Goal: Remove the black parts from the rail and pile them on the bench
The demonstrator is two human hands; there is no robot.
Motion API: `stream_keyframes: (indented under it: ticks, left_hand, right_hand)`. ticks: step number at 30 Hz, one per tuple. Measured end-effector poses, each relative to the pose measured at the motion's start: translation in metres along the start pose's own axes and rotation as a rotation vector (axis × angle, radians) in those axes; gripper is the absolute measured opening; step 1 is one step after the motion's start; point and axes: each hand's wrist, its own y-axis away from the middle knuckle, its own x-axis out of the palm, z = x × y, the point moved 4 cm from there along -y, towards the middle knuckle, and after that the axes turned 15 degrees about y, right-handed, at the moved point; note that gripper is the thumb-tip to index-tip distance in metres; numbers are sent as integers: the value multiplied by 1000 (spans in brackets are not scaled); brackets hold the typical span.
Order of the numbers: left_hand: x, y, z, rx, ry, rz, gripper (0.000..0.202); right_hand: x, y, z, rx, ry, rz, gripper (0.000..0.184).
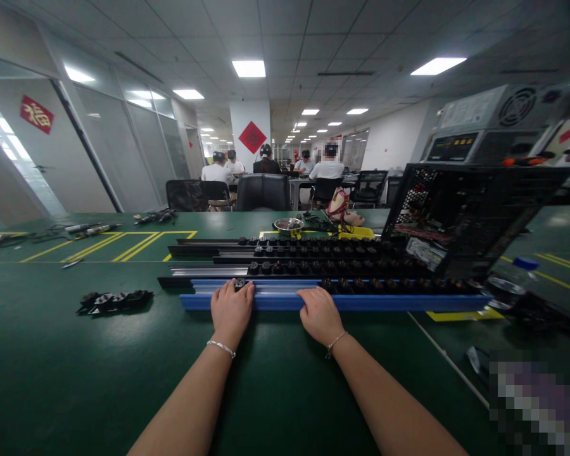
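Note:
A long blue rail (275,304) with a channel along it lies crosswise in front of me. At its left part my left hand (231,310) is closed around a small black part (240,283) in the channel. My right hand (320,313) is curled over the rail's near edge, thumb in front and fingers on top, partly hidden. Just right of those fingers begins a row of similar black parts (356,286) in the same channel. Between my hands the channel shows bare. Behind it lie several black rails (209,271) holding more such parts.
A cluster of black parts (116,302) lies left on the green table (123,380). An open computer case (479,215) stands at the right behind the rails, near a plastic bottle (508,285). Farther back are a metal dish (289,224), tools (90,229) and seated people.

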Motion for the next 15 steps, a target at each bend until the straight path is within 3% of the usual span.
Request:
stream_keyframes:
  ticks: [15]
  left_hand:
    - [2,-4,14,-42,28,-59,39]
  right_hand:
    - [2,0,-1,-12,5,-41,28]
